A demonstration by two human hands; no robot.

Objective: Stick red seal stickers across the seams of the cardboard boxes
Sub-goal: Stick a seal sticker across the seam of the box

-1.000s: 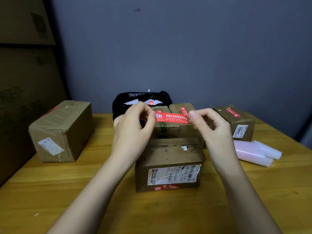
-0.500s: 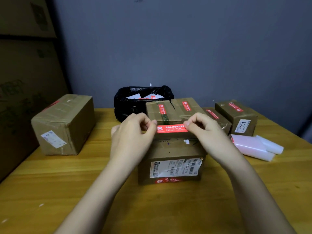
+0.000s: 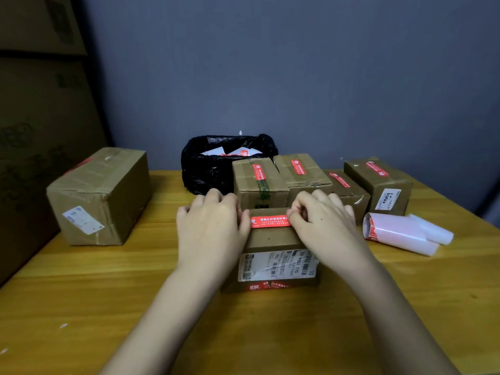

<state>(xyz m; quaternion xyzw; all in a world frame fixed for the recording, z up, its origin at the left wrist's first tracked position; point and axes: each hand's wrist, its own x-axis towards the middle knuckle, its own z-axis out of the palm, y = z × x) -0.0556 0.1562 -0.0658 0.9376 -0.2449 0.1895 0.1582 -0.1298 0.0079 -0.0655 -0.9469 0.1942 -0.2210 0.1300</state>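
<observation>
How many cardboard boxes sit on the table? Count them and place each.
6: a large box at the left, the near box under both hands, and four boxes behind it in a row. More may hide behind them.

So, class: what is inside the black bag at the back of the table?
In the black bag, white and red paper scraps show at its open mouth. Anything deeper is hidden by the bag's own wall and the boxes in front.
</observation>
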